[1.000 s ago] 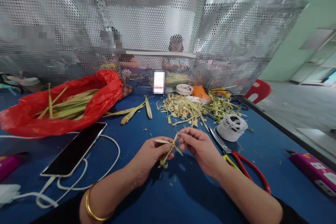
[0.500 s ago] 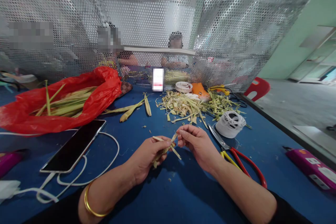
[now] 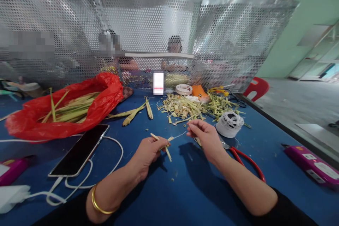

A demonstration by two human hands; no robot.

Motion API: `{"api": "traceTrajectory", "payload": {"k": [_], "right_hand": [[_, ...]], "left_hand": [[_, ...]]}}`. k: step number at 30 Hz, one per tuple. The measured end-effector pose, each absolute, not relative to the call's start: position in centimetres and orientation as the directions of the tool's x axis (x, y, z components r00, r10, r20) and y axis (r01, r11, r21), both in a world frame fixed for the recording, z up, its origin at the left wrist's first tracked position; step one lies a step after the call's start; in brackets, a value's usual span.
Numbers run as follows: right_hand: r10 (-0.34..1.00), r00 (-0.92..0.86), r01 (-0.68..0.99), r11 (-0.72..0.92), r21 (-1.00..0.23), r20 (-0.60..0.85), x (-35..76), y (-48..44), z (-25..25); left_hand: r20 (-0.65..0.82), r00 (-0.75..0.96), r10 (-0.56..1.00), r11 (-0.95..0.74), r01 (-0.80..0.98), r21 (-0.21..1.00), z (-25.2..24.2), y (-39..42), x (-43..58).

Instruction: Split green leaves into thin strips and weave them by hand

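Pinched in my left hand (image 3: pixel 151 152) are several pale yellow-green plant strips (image 3: pixel 167 150), crossing one another, which look like husk or leaf. A thin whitish thread (image 3: pixel 179 135) stretches from them to my right hand (image 3: pixel 202 136). My right fingertips are closed on the thread's far end, a little above the table. Partly hidden behind my right hand and forearm lie scissors (image 3: pixel 249 162) with a red handle. A white openwork roll (image 3: pixel 230 124) stands just beyond that hand.
A red plastic bag (image 3: pixel 106 90) of long leaves sits at left, near a phone (image 3: pixel 81 150) with a white cable. Loose leaves (image 3: pixel 134 113) and a heap of trimmings (image 3: pixel 182 107) lie ahead. A purple device (image 3: pixel 311 164) is at right. People sit behind the perforated screen (image 3: pixel 148 17).
My right hand has moved right, away from my left hand, and the thread now spans the gap. The yellow scissor handle is now hidden. The view has shifted slightly.
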State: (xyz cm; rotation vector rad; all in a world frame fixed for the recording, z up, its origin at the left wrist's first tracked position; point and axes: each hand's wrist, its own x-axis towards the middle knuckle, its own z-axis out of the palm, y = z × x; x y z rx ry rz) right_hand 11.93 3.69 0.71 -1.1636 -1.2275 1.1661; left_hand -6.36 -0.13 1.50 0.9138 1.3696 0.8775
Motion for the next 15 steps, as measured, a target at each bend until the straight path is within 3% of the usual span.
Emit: {"api": "traceTrajectory", "payload": {"k": [2,3,5,7,10,15], "right_hand": [[0.965,-0.011,0.299,0.254,-0.92,0.263,13.2,3.6,1.9],[0.937,-0.076,0.461,0.335,-0.822,0.34,13.9,3.2,2.5],[0.909,-0.21,0.708,0.395,-0.586,0.359,15.7,1.6,3.4],[0.932,-0.216,0.868,0.32,-0.379,0.292,17.7,-0.9,3.2],[0.962,-0.127,0.982,0.156,-0.107,0.24,20.8,-4.4,1.1],[0.981,-0.093,0.995,0.095,-0.007,0.171,23.6,-5.3,-2.0]], "left_hand": [[-0.405,0.008,0.914,0.405,0.006,0.914,1.4,0.0,-6.6],[-0.405,0.003,0.914,0.405,0.003,0.914,1.3,0.1,-6.7],[-0.408,-0.007,0.913,0.408,0.003,0.913,1.3,0.1,-6.9],[-0.405,-0.021,0.914,0.406,0.003,0.914,1.3,0.1,-6.9],[-0.397,-0.025,0.918,0.397,0.005,0.918,1.4,0.1,-7.0],[-0.376,0.0,0.927,0.375,-0.027,0.926,1.3,0.1,-7.0]]}}
